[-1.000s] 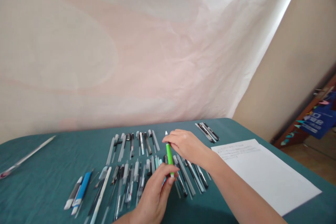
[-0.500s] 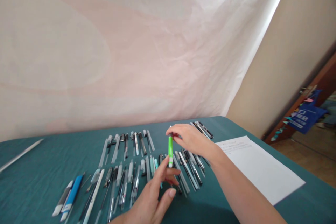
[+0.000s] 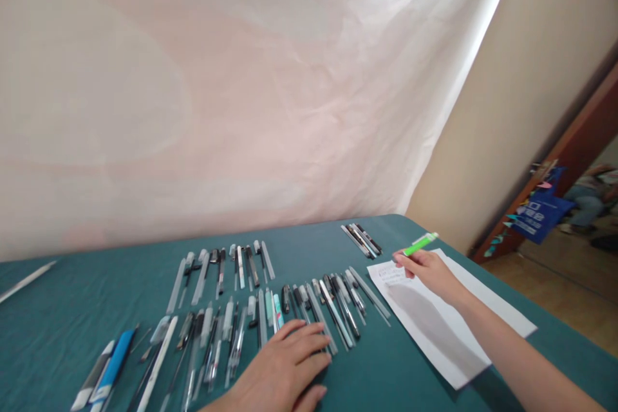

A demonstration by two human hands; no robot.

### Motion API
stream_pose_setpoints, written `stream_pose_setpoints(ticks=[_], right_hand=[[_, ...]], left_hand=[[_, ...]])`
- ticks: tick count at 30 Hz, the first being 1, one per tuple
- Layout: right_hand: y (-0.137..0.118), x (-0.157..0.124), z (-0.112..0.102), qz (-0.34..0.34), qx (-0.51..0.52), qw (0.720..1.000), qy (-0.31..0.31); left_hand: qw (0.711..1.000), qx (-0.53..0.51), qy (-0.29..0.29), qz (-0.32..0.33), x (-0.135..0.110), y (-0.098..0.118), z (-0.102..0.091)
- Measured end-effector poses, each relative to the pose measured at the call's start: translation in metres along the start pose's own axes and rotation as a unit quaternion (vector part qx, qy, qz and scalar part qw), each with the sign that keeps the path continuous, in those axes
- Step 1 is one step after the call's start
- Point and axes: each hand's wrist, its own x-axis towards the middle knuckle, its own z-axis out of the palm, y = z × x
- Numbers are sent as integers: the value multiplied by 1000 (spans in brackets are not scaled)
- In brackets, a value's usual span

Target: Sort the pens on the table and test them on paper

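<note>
Up at the right, my right hand (image 3: pixel 429 272) is closed around a bright green pen (image 3: pixel 420 244). The pen slants, its light end pointing up and away. Below that hand lies a white paper sheet (image 3: pixel 434 341) with handwriting near its far left corner; whether the pen tip touches it is hidden by the fingers. My left hand (image 3: pixel 284 364) is palm down with its fingers extended over the near ends of a row of pens (image 3: pixel 337 309). Nothing shows in its grasp. A light pen with coloured marks (image 3: pixel 277 312) sits just beyond its fingertips.
More pens and caps (image 3: pixel 241 267) form a back row, with a small bunch of pens (image 3: pixel 361 239) at the far right. Blue and grey cutters (image 3: pixel 112 367) lie front left. A white stick (image 3: pixel 29 280) is at the left edge. A curtain (image 3: pixel 290 109) hangs behind the green table.
My right hand has carried the green pen from the middle to above the paper at right. My left hand has turned palm down over the pens, away from the green pen. The view has shifted slightly right.
</note>
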Motion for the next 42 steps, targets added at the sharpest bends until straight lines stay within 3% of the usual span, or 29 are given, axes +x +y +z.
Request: stream_pose_setpoints(ticks=[4, 9, 22, 27, 42], right_hand=[[39, -7, -9, 29, 12, 997, 65], [59, -12, -3, 45, 67, 989, 122], [79, -10, -7, 59, 43, 989, 129], [83, -10, -13, 55, 33, 991, 120], [74, -15, -9, 63, -4, 988, 140]], left_hand=[[1000, -1, 18, 15, 0, -8, 7], [999, 10, 47, -20, 1, -6, 12], [995, -51, 80, -24, 1, -7, 18], [996, -53, 60, -40, 1, -5, 16], [995, -66, 68, -37, 2, -6, 18]])
